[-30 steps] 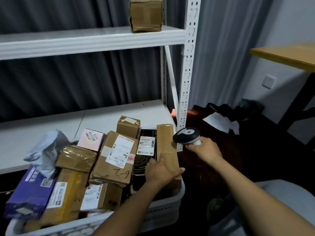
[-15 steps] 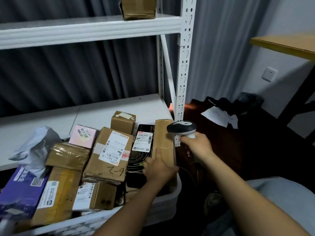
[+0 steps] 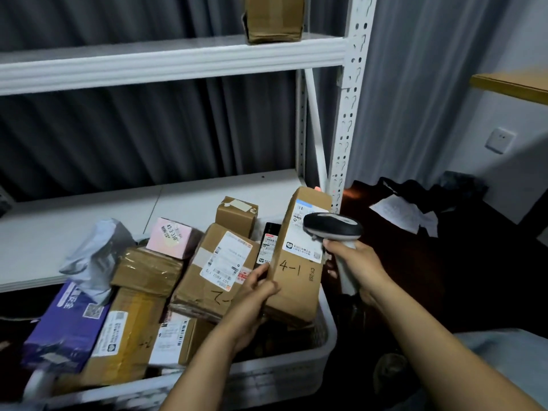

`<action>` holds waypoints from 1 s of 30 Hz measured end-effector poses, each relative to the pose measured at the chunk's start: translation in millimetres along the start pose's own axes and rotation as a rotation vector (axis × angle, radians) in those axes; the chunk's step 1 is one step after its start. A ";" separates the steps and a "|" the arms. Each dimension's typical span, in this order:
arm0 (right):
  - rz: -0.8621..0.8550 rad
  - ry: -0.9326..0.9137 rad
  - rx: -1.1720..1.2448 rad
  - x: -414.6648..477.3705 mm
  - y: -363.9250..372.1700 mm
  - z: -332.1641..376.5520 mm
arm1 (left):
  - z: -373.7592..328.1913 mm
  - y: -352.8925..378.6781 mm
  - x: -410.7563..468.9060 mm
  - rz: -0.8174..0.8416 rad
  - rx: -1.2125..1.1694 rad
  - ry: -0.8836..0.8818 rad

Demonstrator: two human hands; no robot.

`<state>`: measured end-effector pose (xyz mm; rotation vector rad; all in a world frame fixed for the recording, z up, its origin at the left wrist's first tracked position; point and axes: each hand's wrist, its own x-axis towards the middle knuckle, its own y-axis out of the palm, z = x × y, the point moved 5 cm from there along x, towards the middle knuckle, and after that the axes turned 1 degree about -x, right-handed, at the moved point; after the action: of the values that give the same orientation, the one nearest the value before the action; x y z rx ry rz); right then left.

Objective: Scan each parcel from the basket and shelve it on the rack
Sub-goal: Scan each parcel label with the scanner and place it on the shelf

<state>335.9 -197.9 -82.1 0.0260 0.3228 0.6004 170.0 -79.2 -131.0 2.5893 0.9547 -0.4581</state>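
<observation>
Cardboard parcel marked 4-1 is tipped up at the right edge of the basket; left hand clamps its lower left edge; right hand is wrapped round the scanner over the label; looks stiff and light, so one-handed edge grip should do.

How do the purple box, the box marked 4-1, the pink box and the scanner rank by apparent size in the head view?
1. purple box, though nearest the camera
2. box marked 4-1, held in the left hand
3-4. pink box and scanner look alike
</observation>
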 end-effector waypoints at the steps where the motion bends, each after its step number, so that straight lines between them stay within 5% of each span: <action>1: 0.022 0.004 0.026 -1.8 4.9 -1.6 | -1.9 -4.6 -1.3 0.004 0.039 0.018; 9: 0.290 0.005 -0.112 -13.7 46.2 -10.4 | -30.0 -31.7 -13.3 -0.133 0.194 0.179; 18: 0.224 0.024 0.053 -6.1 38.0 26.1 | -45.1 -70.0 -21.6 -0.424 0.323 0.426; 30: 0.230 -0.016 -0.025 -10.2 32.5 36.6 | -34.9 -75.7 -15.7 -0.486 0.447 0.431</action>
<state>321.2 -174.2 -40.6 0.0445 0.2986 0.8316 114.4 -19.1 -109.0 2.9016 1.8343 -0.2474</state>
